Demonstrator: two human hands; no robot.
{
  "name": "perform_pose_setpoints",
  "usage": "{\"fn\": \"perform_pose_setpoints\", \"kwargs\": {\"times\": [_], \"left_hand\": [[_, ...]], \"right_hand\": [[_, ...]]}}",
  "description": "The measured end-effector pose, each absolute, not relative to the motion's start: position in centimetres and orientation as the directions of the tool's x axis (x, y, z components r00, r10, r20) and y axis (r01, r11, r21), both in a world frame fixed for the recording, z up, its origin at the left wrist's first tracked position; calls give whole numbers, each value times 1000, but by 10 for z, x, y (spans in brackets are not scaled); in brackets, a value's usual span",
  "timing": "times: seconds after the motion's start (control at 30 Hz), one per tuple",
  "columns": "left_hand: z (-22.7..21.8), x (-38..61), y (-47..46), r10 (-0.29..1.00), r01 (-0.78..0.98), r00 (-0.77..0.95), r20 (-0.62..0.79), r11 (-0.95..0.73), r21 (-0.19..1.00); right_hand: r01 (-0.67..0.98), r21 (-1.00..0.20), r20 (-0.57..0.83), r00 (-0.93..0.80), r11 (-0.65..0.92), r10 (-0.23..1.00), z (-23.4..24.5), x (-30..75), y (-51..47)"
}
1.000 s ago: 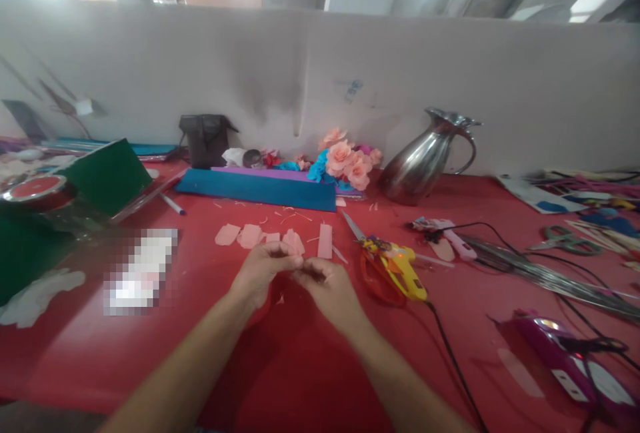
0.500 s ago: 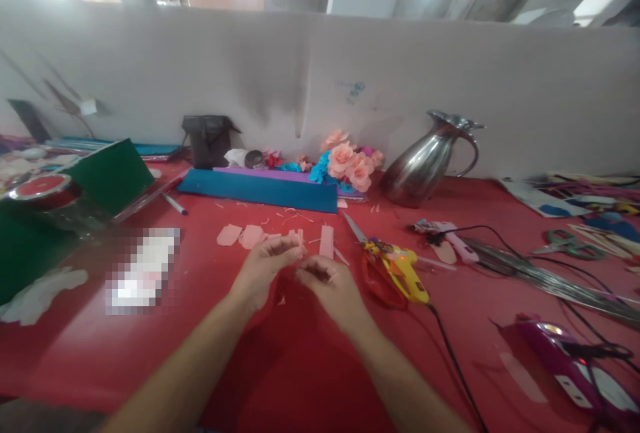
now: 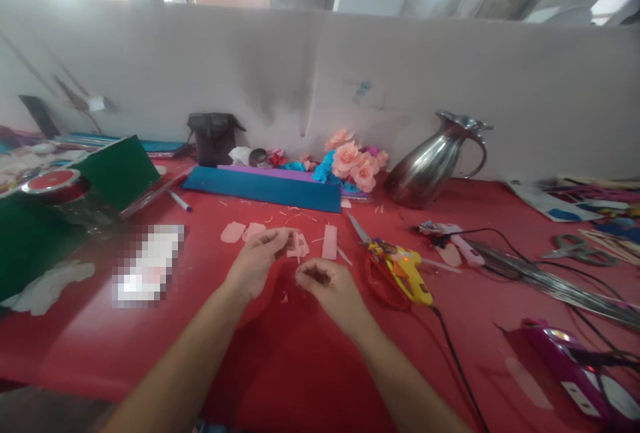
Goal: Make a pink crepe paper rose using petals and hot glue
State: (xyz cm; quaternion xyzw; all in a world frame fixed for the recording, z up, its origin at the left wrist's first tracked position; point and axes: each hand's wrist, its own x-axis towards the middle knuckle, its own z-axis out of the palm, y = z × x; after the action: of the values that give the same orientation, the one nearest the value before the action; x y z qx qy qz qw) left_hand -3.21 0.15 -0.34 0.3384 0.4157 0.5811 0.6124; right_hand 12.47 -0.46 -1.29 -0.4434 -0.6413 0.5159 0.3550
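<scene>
My left hand (image 3: 260,256) is raised over the red table, thumb and fingertips pinched together. A pale pink crepe-paper piece (image 3: 299,246) with thin strips shows beside those fingertips; whether it is held or lies behind them I cannot tell. My right hand (image 3: 330,286) is just to the right and lower, its fingers curled into a pinch. Anything in that pinch is too small to make out. The hands are apart. Rounded pink paper petals (image 3: 233,232) lie beyond my left hand, and a pink paper strip (image 3: 329,242) lies beyond my right.
Scissors (image 3: 360,233) and a yellow glue gun (image 3: 407,273) lie right of my hands, with a black cord trailing. Farther back are blue paper (image 3: 265,191), pink paper flowers (image 3: 347,159) and a steel jug (image 3: 433,166). A magenta power strip (image 3: 560,359) sits front right.
My left hand has drawn slightly back from the pink piece, which shows more now. The gap between my hands is a little wider. The whole view has shifted slightly.
</scene>
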Motion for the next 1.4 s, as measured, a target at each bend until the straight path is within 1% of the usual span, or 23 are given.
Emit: {"fn": "perform_pose_setpoints", "kwargs": {"times": [0.07,0.13,0.23,0.37,0.57,0.73,0.8,0.87,0.93,1.0,1.07,1.17,1.3,1.37,1.4], "left_hand": [[-2,-32,0,990,-378,71,-120,138,915],[0,-31,-3,985,-335,115,-126,158,929],[1,-29,-5,986,-315,121,-118,151,937],[-2,-27,-5,980,-266,133,-149,180,947],[-11,-24,-2,991,-309,55,-123,134,941],[-15,-24,0,993,-331,66,-100,116,936],[-14,-27,3,996,-408,42,-76,87,909],[-12,-34,7,998,-526,-11,-62,47,849],[-11,-43,12,995,-634,-76,-64,2,773],[-11,-53,16,987,-680,-143,-68,-48,732],[-12,-61,19,980,-683,-188,-66,-82,726],[-15,-67,23,970,-660,-238,-47,-126,741],[-20,-70,27,954,-617,-299,-31,-168,769],[-22,-71,29,948,-587,-317,-25,-176,790],[-23,-71,29,946,-568,-325,-16,-182,803]], "right_hand": [[204,-976,-5,-348,70,938,-12,125,-4],[201,-977,-1,-348,74,937,-12,125,-4],[178,-981,11,-346,77,938,-10,124,-4],[143,-988,15,-323,64,946,-11,124,-4],[201,-972,76,-241,126,967,-14,125,-2],[237,-957,105,-252,166,962,-16,124,-3],[252,-950,116,-264,185,957,-17,124,-3],[305,-931,116,-280,203,953,-18,124,-3],[402,-886,113,-294,230,949,-20,125,-2],[510,-820,116,-298,260,948,-23,126,-1],[577,-768,125,-290,278,949,-25,128,1],[633,-721,142,-264,282,954,-30,130,3],[716,-626,205,-232,310,951,-33,129,7],[673,-647,262,-244,358,934,-27,128,5],[613,-676,316,-261,409,912,-20,127,1]]}}
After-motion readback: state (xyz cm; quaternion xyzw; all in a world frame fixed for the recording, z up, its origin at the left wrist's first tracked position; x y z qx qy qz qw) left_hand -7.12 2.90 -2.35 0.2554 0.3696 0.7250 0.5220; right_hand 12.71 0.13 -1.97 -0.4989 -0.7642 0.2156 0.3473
